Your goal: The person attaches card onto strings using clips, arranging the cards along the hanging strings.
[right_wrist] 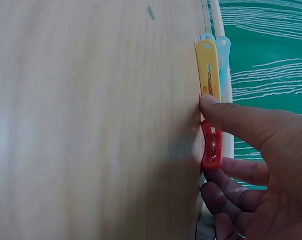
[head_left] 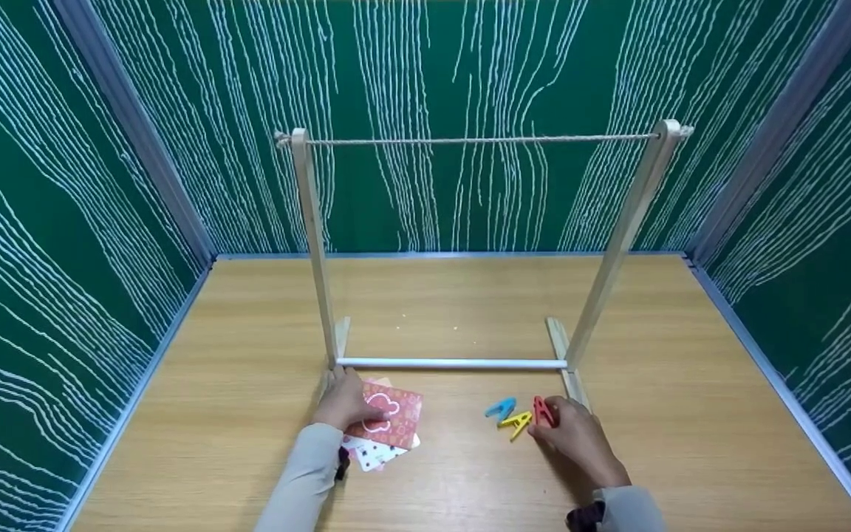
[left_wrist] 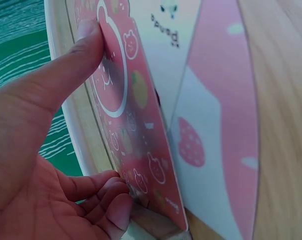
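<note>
My left hand [head_left: 343,403] holds a red card [head_left: 403,414] with a white bear outline, its thumb on the printed face and its curled fingers at the edge. Under it lie other cards, among them a white patterned card [head_left: 372,454] and one with a pink strawberry [left_wrist: 191,142]. On the right, my right hand [head_left: 577,436] pinches a red clothespin [head_left: 541,411] between thumb and fingers, low at the tabletop. Beside that lie a yellow clothespin [head_left: 516,423] and a blue clothespin [head_left: 501,408]. In the right wrist view, the thumb tip overlaps the yellow clothespin's near end.
Behind both hands stands a wooden frame [head_left: 621,229] with a rope [head_left: 470,140] strung across its top and a pale bar [head_left: 451,363] near the table. Green walls [head_left: 595,96] with white lines enclose the wooden table [head_left: 462,488] at the back and sides.
</note>
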Demonstrator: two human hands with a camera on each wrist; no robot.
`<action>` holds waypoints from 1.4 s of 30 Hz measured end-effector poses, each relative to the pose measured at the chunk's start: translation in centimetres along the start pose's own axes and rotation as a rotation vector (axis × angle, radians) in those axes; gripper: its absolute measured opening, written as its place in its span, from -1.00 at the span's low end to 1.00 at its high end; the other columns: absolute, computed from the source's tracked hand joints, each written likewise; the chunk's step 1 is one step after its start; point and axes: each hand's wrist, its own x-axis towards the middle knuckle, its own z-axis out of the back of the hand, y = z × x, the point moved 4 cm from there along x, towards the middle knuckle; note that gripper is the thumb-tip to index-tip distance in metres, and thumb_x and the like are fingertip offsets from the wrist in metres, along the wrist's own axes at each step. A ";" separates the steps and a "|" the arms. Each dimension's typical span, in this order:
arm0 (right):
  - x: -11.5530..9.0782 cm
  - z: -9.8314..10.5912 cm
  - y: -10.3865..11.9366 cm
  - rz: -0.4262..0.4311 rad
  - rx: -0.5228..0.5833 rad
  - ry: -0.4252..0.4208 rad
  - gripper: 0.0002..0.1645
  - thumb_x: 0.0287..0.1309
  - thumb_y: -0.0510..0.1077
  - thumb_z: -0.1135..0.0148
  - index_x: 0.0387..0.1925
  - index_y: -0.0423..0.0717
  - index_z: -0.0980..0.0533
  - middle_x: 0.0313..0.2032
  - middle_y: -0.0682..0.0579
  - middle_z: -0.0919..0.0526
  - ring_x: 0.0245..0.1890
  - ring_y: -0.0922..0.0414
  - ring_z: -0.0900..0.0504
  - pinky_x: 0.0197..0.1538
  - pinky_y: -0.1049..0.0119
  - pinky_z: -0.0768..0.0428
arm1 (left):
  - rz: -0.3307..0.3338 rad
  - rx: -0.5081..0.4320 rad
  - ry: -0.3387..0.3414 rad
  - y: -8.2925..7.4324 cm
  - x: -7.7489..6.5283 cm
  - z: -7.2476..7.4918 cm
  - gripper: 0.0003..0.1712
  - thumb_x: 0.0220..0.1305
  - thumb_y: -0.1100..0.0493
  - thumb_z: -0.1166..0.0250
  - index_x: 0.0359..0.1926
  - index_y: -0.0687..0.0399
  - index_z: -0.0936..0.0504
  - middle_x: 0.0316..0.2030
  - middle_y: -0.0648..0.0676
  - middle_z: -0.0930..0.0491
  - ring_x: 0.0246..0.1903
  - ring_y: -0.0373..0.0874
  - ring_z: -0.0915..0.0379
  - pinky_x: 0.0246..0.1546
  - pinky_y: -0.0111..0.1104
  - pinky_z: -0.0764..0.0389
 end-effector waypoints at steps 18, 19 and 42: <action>0.2 0.1 0.1 -0.027 0.020 0.031 -0.29 0.00 -0.02 -0.45 0.11 -0.32 -0.44 -0.01 -0.24 -0.59 -0.14 0.02 -0.57 -0.07 0.06 -0.55 | -0.014 -0.028 -0.019 0.4 0.2 0.1 0.35 -0.44 -0.02 -0.69 0.27 0.55 -0.10 0.23 0.50 -0.19 0.24 0.27 -0.18 0.36 -0.08 -0.23; 0.2 0.1 0.1 -0.026 0.024 0.027 -0.32 0.00 -0.05 -0.45 0.10 -0.32 -0.45 -0.03 -0.23 -0.59 -0.17 0.03 -0.57 -0.10 0.09 -0.55 | -0.019 -0.019 -0.023 0.4 0.3 0.1 0.33 -0.45 -0.03 -0.69 0.25 0.54 -0.12 0.22 0.50 -0.20 0.23 0.28 -0.19 0.35 -0.07 -0.24; 0.2 2.0 0.3 -0.001 0.188 -0.068 -0.55 0.14 -0.17 -0.28 0.04 -0.33 -0.53 -0.15 -0.19 -0.37 -0.22 0.04 -0.44 -0.20 0.29 -0.51 | -0.134 -0.073 -0.075 -1.0 0.7 2.1 -0.61 0.01 0.36 -0.35 -0.11 0.39 -0.48 -0.20 0.29 -0.52 -0.15 0.14 -0.46 -0.05 -0.07 -0.50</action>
